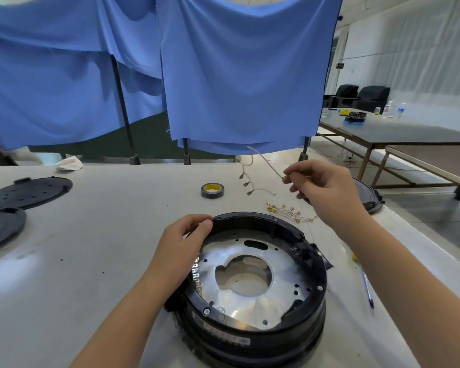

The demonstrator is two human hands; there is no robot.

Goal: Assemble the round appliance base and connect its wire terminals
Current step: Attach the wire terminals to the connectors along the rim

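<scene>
- Round base (255,285) sits at 6 o'clock on the table (104,235), metal plate (250,266) up; looks rigid, prob. heavy.
- Your left hand (182,248) curls over its rim at 10 o'clock — good hold pt.
- Your right hand (319,184) pinches a thin wire (266,162), raised at 1 o'clock; limp, light, so grip near the end.
- Spare terminals (290,212) lie at 1 o'clock, tape roll (212,190) at 12.

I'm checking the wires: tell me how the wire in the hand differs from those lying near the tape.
The held wire is lifted and nearly straight, pinched by the right hand; the lying wires are curled on the table. The lying wires show metal terminals; no terminal shows on the held wire. All are pale and thin.
</scene>
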